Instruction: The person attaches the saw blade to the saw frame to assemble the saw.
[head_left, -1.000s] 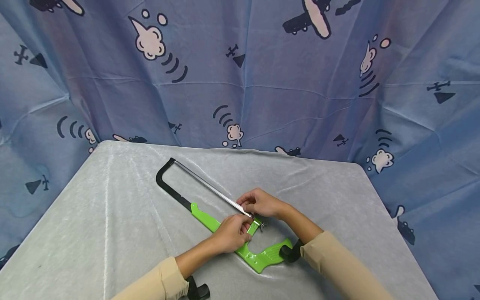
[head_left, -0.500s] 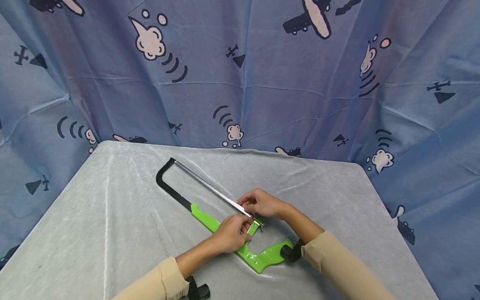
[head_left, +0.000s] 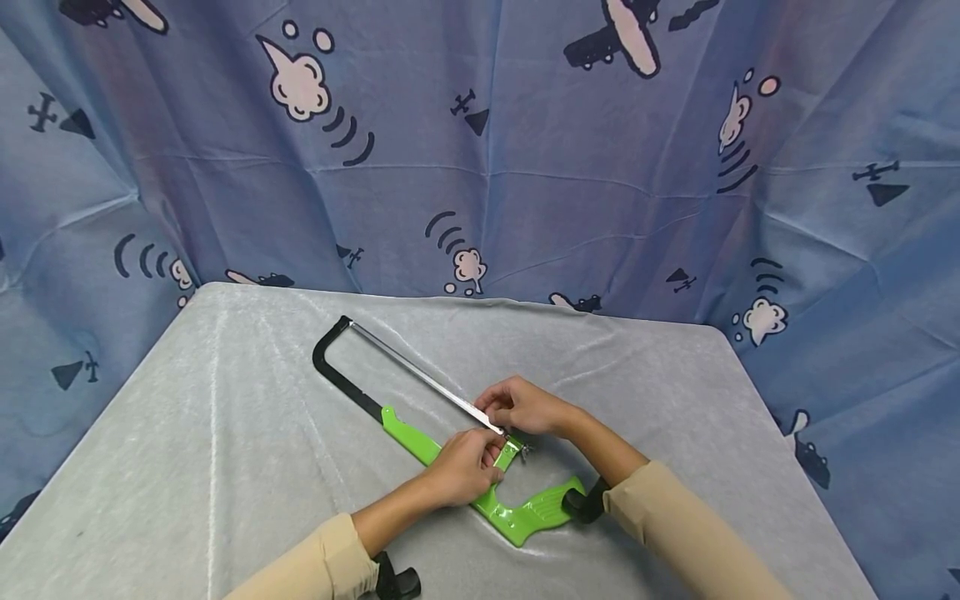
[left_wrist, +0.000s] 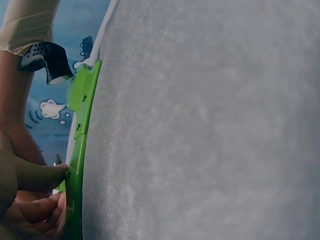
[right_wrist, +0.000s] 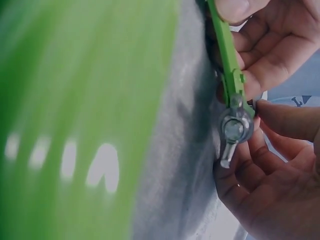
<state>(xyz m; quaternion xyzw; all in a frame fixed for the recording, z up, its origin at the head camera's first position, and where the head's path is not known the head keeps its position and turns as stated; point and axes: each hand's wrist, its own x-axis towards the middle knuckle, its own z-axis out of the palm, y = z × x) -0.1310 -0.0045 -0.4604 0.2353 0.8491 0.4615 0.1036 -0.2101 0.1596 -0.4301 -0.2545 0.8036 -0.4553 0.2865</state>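
A hacksaw (head_left: 411, 437) with a green frame and black front bow lies on the table, pointing to the far left. Its silver blade (head_left: 420, 373) runs from the bow's tip to the green post near the handle (head_left: 542, 510). My left hand (head_left: 459, 468) grips the green frame at that post; in the left wrist view its thumb (left_wrist: 42, 177) presses on the green edge. With thumb and fingers my right hand (head_left: 528, 407) pinches the blade's near end. A metal wing nut (right_wrist: 234, 131) sticks out of the post, beside the right fingers in the right wrist view.
A light grey velvety cloth (head_left: 262, 467) covers the table. Behind it hangs a blue curtain (head_left: 570, 192) printed with planes and clouds. Black wrist mounts (head_left: 587, 504) sit on both arms, the right one overlapping the saw's handle in the head view.
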